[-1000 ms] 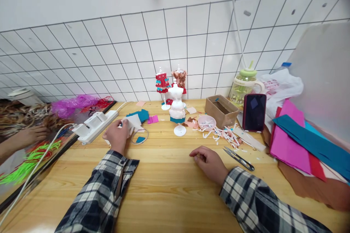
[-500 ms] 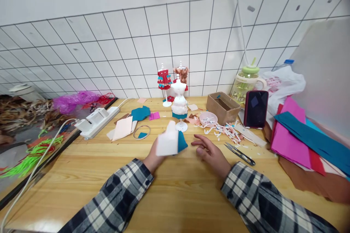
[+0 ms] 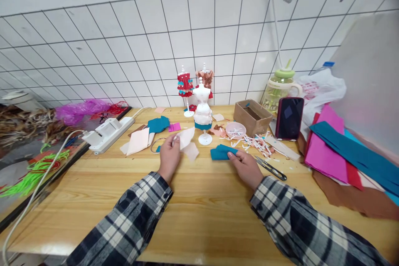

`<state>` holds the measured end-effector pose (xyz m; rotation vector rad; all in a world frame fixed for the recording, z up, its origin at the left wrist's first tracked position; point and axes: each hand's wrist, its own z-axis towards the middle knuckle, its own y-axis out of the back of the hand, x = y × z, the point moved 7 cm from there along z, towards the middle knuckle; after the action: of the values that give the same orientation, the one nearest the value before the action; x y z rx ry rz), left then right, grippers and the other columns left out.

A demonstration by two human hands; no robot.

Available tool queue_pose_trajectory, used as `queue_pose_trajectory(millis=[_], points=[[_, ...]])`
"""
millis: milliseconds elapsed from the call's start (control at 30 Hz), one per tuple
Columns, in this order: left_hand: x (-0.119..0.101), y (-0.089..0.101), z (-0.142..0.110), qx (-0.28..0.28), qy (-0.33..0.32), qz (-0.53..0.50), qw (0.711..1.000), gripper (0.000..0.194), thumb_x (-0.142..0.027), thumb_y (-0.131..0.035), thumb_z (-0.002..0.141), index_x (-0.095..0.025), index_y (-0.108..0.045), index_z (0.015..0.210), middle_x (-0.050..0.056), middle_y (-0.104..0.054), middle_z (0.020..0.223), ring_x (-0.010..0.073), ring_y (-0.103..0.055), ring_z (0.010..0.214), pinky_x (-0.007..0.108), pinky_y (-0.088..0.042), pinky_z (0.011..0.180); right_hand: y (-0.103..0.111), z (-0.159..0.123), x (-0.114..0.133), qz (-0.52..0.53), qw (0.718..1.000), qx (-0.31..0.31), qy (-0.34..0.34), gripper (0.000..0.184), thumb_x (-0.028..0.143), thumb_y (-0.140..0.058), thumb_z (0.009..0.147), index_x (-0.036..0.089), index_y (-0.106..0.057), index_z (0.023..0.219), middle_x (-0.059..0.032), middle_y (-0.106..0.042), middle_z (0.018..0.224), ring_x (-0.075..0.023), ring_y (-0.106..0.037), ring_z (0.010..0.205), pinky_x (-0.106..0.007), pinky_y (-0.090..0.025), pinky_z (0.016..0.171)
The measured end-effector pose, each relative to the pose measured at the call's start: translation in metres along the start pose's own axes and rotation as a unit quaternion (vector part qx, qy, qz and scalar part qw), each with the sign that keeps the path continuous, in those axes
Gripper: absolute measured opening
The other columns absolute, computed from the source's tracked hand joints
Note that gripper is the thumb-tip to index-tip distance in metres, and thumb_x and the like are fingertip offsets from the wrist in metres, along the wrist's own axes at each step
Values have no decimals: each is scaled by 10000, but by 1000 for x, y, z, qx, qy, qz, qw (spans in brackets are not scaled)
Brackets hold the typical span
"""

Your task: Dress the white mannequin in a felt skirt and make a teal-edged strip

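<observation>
Teal sheet (image 3: 220,153), pinched near its right end by the right hand (image 3: 247,168), lies with its long axis sideways toward the left hand (image 3: 169,157), which pinches a pale sheet (image 3: 187,136) apart from it, the white mannequin (image 3: 202,93) standing beyond, between the hands.

Mid-frame, a mannequin (image 3: 202,95) stands on the table (image 3: 199,220) before two more mannequins (image 3: 185,85). Sheets (image 3: 186,136) in the left hand (image 3: 169,156) are left of its base (image 3: 205,139), another sheet (image 3: 221,153) in the right hand (image 3: 247,167) rightward. A power strip (image 3: 107,138) lies at left; at right, a bowl (image 3: 230,126), a box (image 3: 246,121), a phone (image 3: 289,119) before a bottle (image 3: 277,91).
</observation>
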<state>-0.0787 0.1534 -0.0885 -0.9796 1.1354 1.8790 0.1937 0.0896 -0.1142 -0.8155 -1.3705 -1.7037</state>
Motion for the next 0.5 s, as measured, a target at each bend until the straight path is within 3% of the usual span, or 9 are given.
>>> queue_pose_trajectory(millis=[67,133,200,267,333,400,433,500], points=[[-14,18,7,-67,-85,152,982,351,-364,-503,855,-190,-668,1112,113,-624,1107,293,-527,1092,453,-359,991,8,0,7,-52,997,-38,51,338,411,-451,884,191,-668,745,-99,-648,1012,-253,-568,958,-403,-434,868],[-29,27,5,-96,-144,235,956,436,-331,-563,817,-209,-598,1233,129,-510,1293,332,-412,1235,507,-252,1069,14,-2,14,-68,992,-66,80,301,390,-460,885,200,-684,820,-106,-635,1059,-264,-548,1015,-421,-415,911],[-43,22,-6,-53,-199,216,954,536,-314,-585,802,-214,-513,1323,125,-450,1368,322,-371,1285,496,-226,1099,15,-6,17,-33,995,-61,76,271,391,-473,888,219,-679,923,-87,-651,989,-241,-578,921,-391,-454,839],[-56,1,-26,72,-239,119,961,549,-344,-576,821,-224,-479,1348,111,-493,1349,290,-406,1282,453,-262,1103,11,-10,16,46,997,-37,44,263,396,-493,883,233,-642,1026,-51,-659,891,-199,-596,749,-340,-484,703],[-60,-28,-51,218,-205,-7,954,622,-419,-617,802,-228,-454,1371,117,-497,1371,290,-426,1288,425,-314,1085,4,-13,13,120,993,-13,2,285,401,-501,880,230,-592,1089,-14,-644,761,-169,-582,610,-307,-476,602],[-57,-54,-74,315,-104,-143,932,703,-452,-668,766,-213,-434,1385,139,-536,1337,285,-507,1224,401,-402,1016,-1,-15,10,151,988,-5,-23,274,412,-500,879,217,-584,1053,13,-602,648,-163,-574,555,-299,-469,570],[-53,-65,-84,348,-50,-185,917,704,-451,-713,725,-195,-484,1340,145,-602,1243,276,-581,1121,384,-455,947,-2,-14,10,152,988,-5,-21,259,413,-508,873,215,-596,1014,7,-607,654,-169,-592,591,-301,-477,589],[-42,-79,-93,370,44,-211,904,525,-454,-733,696,-161,-632,1120,114,-697,990,230,-656,879,337,-511,785,1,-12,12,147,989,-22,0,224,404,-551,840,215,-634,928,-38,-657,823,-195,-624,773,-308,-495,663]])
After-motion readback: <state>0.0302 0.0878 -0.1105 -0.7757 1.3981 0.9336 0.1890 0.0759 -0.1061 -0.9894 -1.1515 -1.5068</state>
